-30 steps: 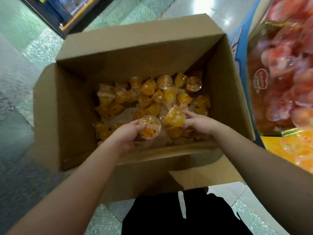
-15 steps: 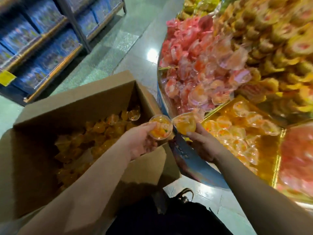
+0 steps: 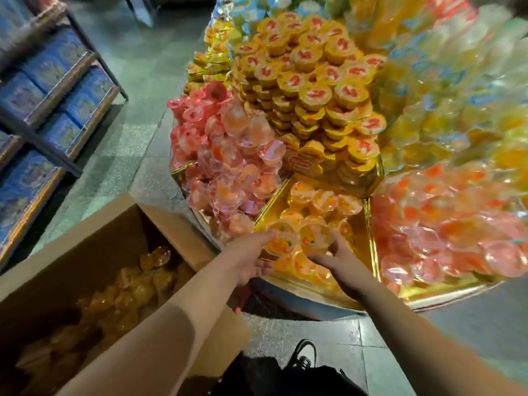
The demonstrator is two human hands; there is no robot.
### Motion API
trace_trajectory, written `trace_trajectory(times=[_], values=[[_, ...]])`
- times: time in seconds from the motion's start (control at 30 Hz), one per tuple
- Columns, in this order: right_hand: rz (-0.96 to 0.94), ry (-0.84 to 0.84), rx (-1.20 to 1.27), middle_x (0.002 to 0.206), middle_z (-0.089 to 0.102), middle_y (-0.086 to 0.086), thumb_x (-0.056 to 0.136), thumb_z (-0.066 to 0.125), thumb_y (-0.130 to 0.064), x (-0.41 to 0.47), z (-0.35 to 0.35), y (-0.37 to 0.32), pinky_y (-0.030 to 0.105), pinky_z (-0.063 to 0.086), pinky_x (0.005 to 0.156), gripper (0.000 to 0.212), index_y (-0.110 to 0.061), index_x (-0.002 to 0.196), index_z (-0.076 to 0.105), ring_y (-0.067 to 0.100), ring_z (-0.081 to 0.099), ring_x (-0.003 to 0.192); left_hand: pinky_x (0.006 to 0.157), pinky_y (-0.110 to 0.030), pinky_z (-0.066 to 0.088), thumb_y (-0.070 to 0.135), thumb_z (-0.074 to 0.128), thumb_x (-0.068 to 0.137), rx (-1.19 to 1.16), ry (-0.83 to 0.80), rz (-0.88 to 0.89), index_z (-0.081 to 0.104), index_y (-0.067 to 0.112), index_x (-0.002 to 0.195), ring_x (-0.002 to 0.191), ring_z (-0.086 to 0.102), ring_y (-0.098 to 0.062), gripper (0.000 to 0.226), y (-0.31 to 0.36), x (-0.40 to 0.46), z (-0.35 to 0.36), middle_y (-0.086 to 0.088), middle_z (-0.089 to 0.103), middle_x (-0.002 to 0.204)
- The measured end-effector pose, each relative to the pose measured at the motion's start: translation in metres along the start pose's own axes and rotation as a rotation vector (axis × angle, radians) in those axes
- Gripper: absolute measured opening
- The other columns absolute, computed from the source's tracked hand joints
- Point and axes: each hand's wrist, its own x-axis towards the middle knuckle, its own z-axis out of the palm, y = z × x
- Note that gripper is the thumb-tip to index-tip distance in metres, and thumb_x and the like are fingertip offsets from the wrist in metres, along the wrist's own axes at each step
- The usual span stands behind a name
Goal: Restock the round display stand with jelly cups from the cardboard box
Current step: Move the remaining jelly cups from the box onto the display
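Observation:
My left hand [image 3: 248, 258] grips an orange jelly cup [image 3: 281, 241] over the front of the round display stand [image 3: 308, 298]. Beside it, my right hand [image 3: 338, 258] grips a second orange jelly cup [image 3: 315, 238]. Both cups hover over the gold-walled compartment [image 3: 360, 232] that holds several orange cups. The open cardboard box [image 3: 94, 241] stands on the floor at lower left, with many orange jelly cups [image 3: 128, 295] inside it.
Pink jelly cups [image 3: 228, 167] fill the compartment to the left, stacked yellow cups [image 3: 311, 90] the one behind, and orange-red cups [image 3: 445, 232] the one to the right. Shelves of blue boxes [image 3: 43, 90] stand at far left across the tiled floor. A shoe [image 3: 304, 355] shows below.
Both hands lifted a jelly cup out of the box, swung right, and now hold the cups over the stand's orange compartment. The view turned from the box to the stand.

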Motion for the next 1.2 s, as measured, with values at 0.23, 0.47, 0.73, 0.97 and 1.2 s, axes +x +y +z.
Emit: trace_trajectory(times=[0.23,0.47,0.73,0.97,1.2], values=[[0.005,0.4,-0.066,0.126,0.056,-0.003,0.072,0.084,-0.042,0.014,-0.04,0.048,0.029,0.051,0.088,0.079,-0.029,0.139,0.044,0.013,0.059,0.108,0.052,-0.025,0.049,0.046,0.061,0.095,0.092,0.024,-0.039,0.055,0.021,0.133,0.075,0.057,-0.02,0.046,0.014,0.07,0.046,-0.014,0.064,0.113],[-0.097,0.618,-0.029,0.115,0.068,-0.011,0.078,0.084,-0.027,0.048,-0.047,0.064,0.02,0.048,0.09,0.055,-0.025,0.127,0.06,-0.002,0.062,0.105,0.058,-0.027,0.048,0.048,0.063,0.091,0.14,0.035,-0.033,0.05,0.023,0.138,0.083,0.063,-0.021,0.055,0.018,0.126,0.083,-0.012,0.067,0.114],[-0.008,0.702,-0.108,0.114,0.068,-0.01,0.076,0.083,-0.036,0.089,-0.053,0.076,0.035,0.053,0.094,0.055,-0.029,0.125,0.061,0.006,0.063,0.108,0.06,-0.026,0.046,0.036,0.062,0.096,0.174,0.036,-0.029,0.043,0.023,0.146,0.075,0.06,-0.017,0.055,0.023,0.172,0.108,-0.01,0.062,0.126],[0.091,0.724,-0.108,0.119,0.064,-0.002,0.078,0.08,-0.037,0.103,-0.051,0.086,0.04,0.054,0.092,0.059,-0.023,0.13,0.057,0.015,0.062,0.108,0.053,-0.023,0.047,0.04,0.056,0.099,0.162,0.063,-0.049,0.033,0.027,0.153,0.086,0.066,-0.019,0.06,0.023,0.183,0.113,-0.009,0.058,0.136],[0.161,0.754,-0.1,0.119,0.064,0.002,0.082,0.078,-0.029,0.112,-0.051,0.09,0.039,0.054,0.089,0.05,-0.021,0.127,0.058,0.02,0.064,0.105,0.061,-0.024,0.046,0.041,0.053,0.101,0.196,0.047,-0.007,0.025,0.027,0.156,0.085,0.065,-0.017,0.063,0.021,0.191,0.115,-0.007,0.055,0.14]])
